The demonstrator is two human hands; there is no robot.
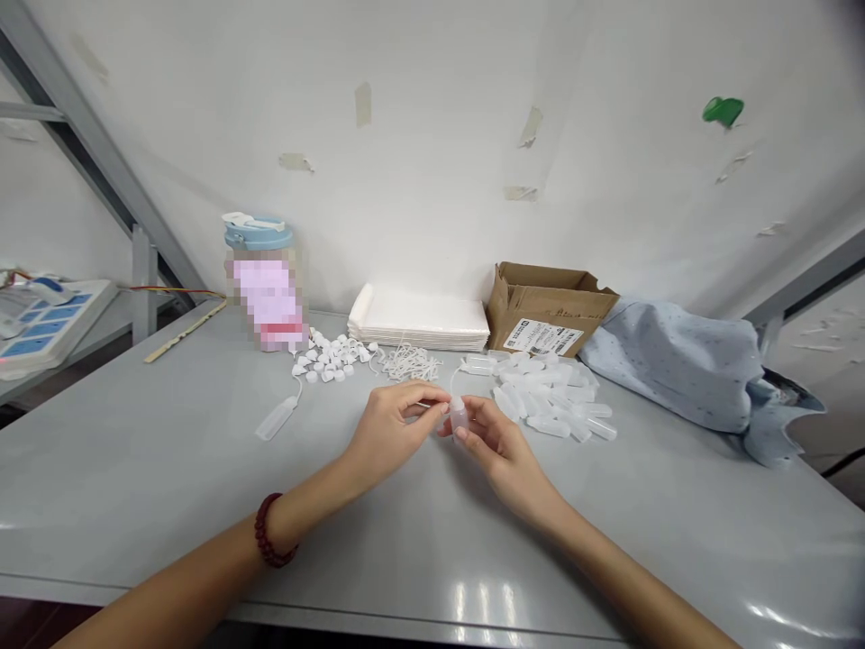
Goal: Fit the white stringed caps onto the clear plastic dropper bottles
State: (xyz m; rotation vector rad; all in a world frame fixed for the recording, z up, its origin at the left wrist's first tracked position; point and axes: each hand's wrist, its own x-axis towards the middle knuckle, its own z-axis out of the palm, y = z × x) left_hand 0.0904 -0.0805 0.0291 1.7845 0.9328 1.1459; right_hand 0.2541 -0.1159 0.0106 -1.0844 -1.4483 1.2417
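Nearest, the gray counter (378, 559) shows bright reflections, and a dark red beaded bracelet (262, 534) circles the left wrist. Farther in, the right hand (500, 442) is clamped round a small translucent plastic bottle (459, 420), held upright above the counter; the left hand (392, 422) has its thumb and forefinger tips at the bottle's neck, though whether they grip anything I cannot tell. A capped bottle (276, 421) lies off to the left. Just past the hands, a heap of translucent bottles (558, 397) crowds the right, with loose white cords (409, 362) and small white caps (330, 358) leftward. Behind come a stack of white sheets (423, 320), a cardboard box (541, 302) and crumpled blue-gray cloth (682, 361). Pixelation covers most of a blue-lidded container (260, 236). The box bears a white printed label (544, 338) and dark handwriting, too small to read.
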